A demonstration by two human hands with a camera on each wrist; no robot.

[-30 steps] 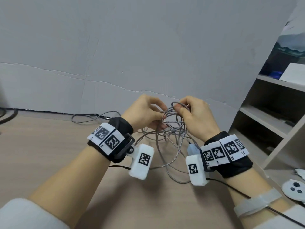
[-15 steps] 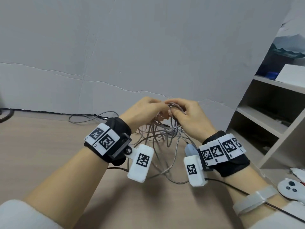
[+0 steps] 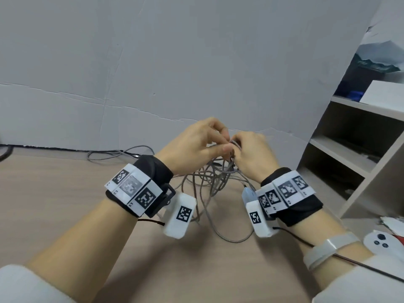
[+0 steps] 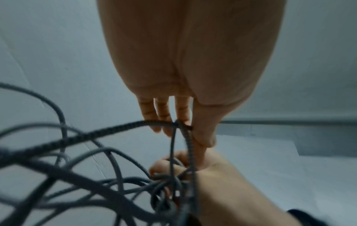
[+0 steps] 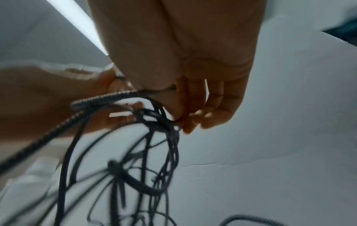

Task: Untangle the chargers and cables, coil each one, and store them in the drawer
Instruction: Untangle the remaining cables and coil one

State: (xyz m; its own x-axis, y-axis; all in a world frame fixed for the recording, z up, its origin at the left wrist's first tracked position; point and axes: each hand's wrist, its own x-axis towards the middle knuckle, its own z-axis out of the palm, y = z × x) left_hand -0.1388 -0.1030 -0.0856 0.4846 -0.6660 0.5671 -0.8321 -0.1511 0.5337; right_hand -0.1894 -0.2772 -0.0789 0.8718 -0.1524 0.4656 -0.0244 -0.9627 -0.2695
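- While it hangs at frame centre in the head view, the cable tangle (image 3: 209, 184) is lifted at its top, its lower loops trailing onto the table (image 3: 65, 193); bare tabletop lies to the left and below it.
- Left hand (image 3: 194, 147) and right hand (image 3: 251, 156) meet above the tangle, wrists raised, knuckles nearly touching.
- Left fingers (image 4: 183, 113) pinch a braided strand against the thumb; right fingers (image 5: 193, 110) curl round and pinch strands at the knot.
- Shelf unit (image 3: 349, 154) crowds the right edge; the grey wall (image 3: 153, 62) stands close behind.
- Individual cables, plugs and any drawer cannot be made out; both wrist views are blurred.
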